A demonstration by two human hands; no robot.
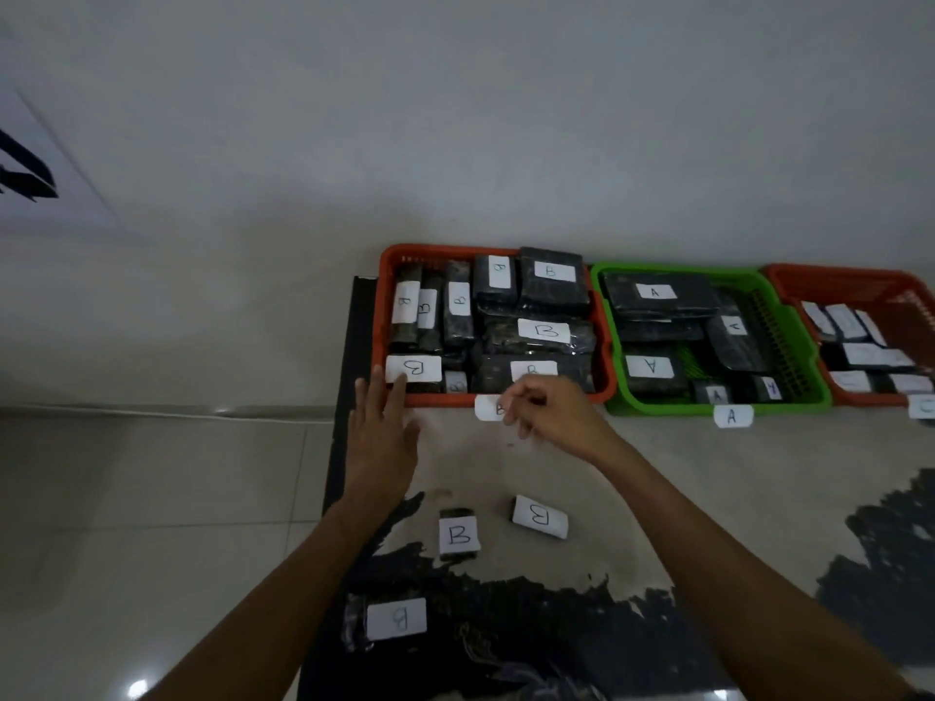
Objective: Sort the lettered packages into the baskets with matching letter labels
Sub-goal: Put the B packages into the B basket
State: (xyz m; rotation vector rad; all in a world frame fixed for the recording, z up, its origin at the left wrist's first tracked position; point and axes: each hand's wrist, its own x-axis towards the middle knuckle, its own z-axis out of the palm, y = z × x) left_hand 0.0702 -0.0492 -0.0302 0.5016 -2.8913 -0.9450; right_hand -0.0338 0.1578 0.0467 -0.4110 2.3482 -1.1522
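Orange basket point(384, 306) tagged B, left hand point(379, 437) flat, right hand point(551, 419) fingers loosely curled (both empty).

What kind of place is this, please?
Probably an indoor room used as a makeshift sorting spot: the work is on the floor, on a mat over glossy tiles, with labelled baskets lined against a plain wall.

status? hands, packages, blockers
Both hands empty: left hand flat, right hand loosely curled, by the B basket. Three B packages left on the mat. Nothing in the way.
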